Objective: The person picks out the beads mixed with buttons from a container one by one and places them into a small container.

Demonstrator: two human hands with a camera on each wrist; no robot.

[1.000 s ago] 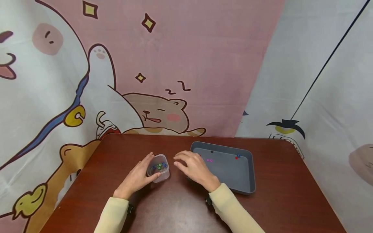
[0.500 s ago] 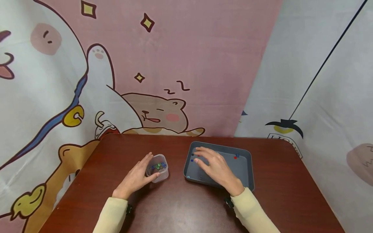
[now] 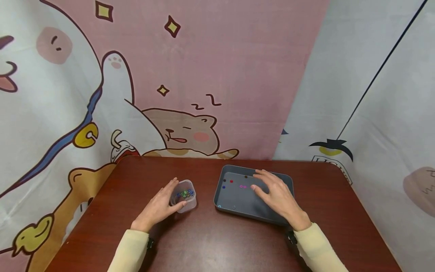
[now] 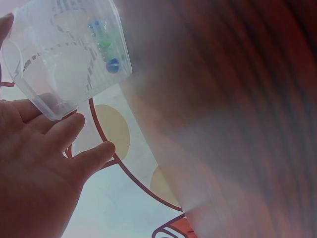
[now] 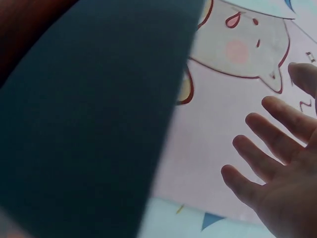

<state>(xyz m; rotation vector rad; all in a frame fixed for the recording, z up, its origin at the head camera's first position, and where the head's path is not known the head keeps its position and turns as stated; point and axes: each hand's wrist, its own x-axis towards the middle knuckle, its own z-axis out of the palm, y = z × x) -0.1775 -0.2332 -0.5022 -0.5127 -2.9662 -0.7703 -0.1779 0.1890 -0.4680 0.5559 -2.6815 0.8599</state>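
My left hand (image 3: 158,207) holds a clear plastic container (image 3: 192,204) between thumb and fingers at its left side. Small blue and green beads (image 3: 185,193) lie on the container's bottom; the left wrist view shows them through the wall. My right hand (image 3: 280,198) hovers over the right part of a grey tray (image 3: 251,216), fingers apart and nothing in them. On the tray lie two pink rings (image 3: 242,186), a red bead (image 3: 231,181), a blue bead (image 3: 223,187) and a pale blue one (image 3: 219,206). That hand hides the tray's right part.
The brown table (image 3: 204,241) carries the container at left and the tray at right, with a gap between them. A printed cloth (image 3: 238,75) hangs behind the table's far edge. In the right wrist view, the tray's dark side (image 5: 94,119) fills the left half.
My right hand has moved rightward from beside the container to above the tray's right part. Beads in the tray's left part have come into sight. The left hand and container stay put.
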